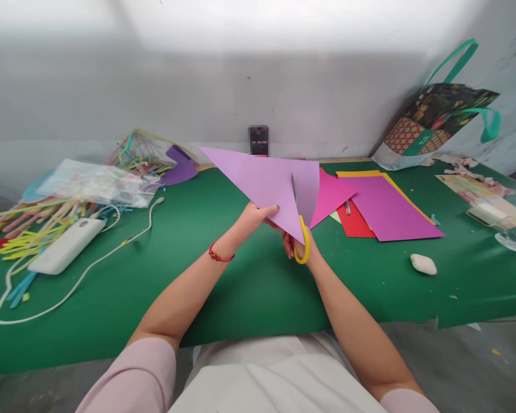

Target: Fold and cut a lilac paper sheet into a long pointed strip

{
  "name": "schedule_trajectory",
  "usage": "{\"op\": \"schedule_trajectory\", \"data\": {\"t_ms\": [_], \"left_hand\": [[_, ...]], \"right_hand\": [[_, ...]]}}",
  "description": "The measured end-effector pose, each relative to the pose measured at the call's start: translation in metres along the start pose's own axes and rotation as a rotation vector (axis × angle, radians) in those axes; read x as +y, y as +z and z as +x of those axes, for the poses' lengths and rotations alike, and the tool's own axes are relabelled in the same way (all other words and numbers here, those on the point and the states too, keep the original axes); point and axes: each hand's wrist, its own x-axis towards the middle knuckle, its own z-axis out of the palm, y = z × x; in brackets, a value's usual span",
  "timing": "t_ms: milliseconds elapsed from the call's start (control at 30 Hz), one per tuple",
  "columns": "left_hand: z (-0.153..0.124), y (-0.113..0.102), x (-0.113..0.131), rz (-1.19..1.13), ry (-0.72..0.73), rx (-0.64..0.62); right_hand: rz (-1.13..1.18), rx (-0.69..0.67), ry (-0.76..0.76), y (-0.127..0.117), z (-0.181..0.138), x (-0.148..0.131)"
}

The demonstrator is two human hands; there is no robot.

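A light purple sheet of paper (258,178) is held up above the green table. My left hand (262,213) grips its lower edge, thumb on top and the other fingers underneath. My right hand (294,244) is closed on the yellow handle of a pair of scissors (303,252), partly hidden behind the paper. One dark blade shows on the near face of the sheet, and the blades lie across the paper. To the right of the blade the sheet's far part curves away.
On the green table (249,304), purple paper (395,209) and pink paper (331,195) lie right of my hands. A white power bank (66,246), its cable and several pipe cleaners (23,241) are left. A white case (423,264) sits at right, a patterned bag (430,126) behind.
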Motion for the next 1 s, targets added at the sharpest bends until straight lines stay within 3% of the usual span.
{"op": "schedule_trajectory", "data": {"t_ms": [733, 1000], "left_hand": [[-0.002, 0.006, -0.006, -0.049, -0.022, -0.047], [-0.003, 0.007, -0.011, -0.089, -0.055, -0.094]], "right_hand": [[0.121, 0.007, 0.052, -0.006, 0.017, 0.007], [0.060, 0.009, -0.016, -0.008, 0.018, 0.012]]}}
